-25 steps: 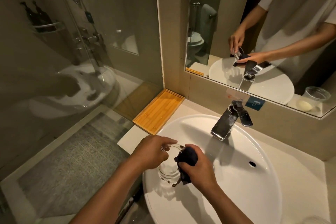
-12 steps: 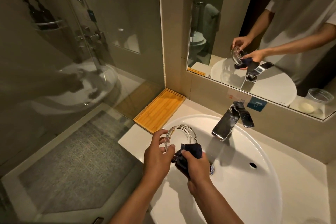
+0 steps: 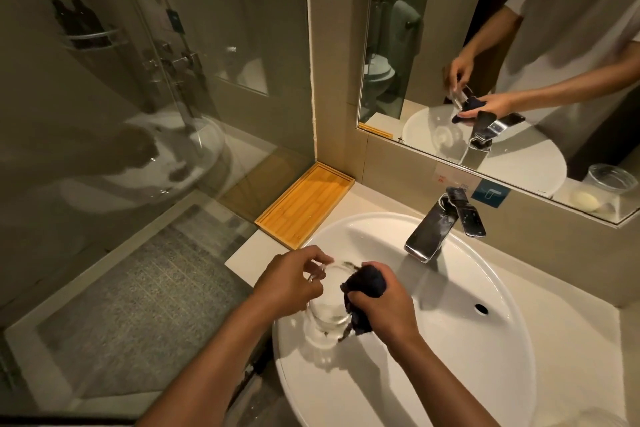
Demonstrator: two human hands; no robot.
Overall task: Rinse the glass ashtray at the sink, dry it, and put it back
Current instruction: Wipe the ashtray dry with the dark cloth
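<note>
The clear glass ashtray (image 3: 327, 317) is held over the left part of the white sink basin (image 3: 467, 350). My left hand (image 3: 289, 284) grips its rim from the left, fingers curled on the top edge. My right hand (image 3: 379, 303) is closed around a dark blue cloth (image 3: 363, 286), which is pressed against the ashtray's right side and hangs down below the fist. The ashtray is blurred and partly hidden by both hands.
A chrome faucet (image 3: 438, 227) stands behind the basin, no water running. A bamboo tray (image 3: 304, 206) lies on the counter at the left corner, against the glass shower wall (image 3: 156, 97). A mirror (image 3: 502, 55) reflects the hands; a glass jar (image 3: 609, 184) shows at its lower right.
The ashtray went from tilted upright with its rim showing to lower in the basin; my left hand shifted onto its top edge and the cloth moved against its right side.
</note>
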